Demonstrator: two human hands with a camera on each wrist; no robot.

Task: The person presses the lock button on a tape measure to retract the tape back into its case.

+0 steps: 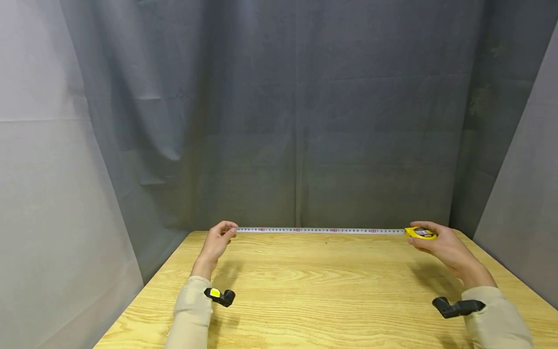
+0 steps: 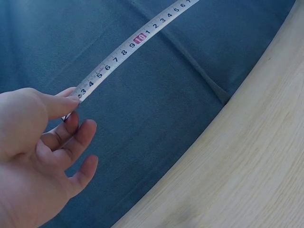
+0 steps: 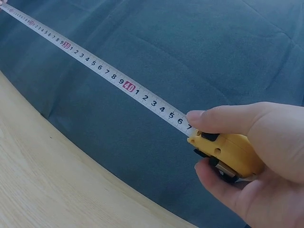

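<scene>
While our left hand (image 1: 216,241) pinches the tape (image 1: 320,230) end, our right hand (image 1: 440,245) grips the yellow case (image 1: 420,233), stretching it along the bench's (image 1: 305,291) far edge.

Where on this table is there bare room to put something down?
The wooden table lies bare between the left hand and right hand, from the tape blade at the far edge forward to the sleeves. Only the far edge is busy: the hands and the yellow tape case.

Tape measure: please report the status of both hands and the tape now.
Left hand pinches tape end. Right hand grips yellow tape measure. Tape stretched along table far edge. Nothing in the way.
</scene>
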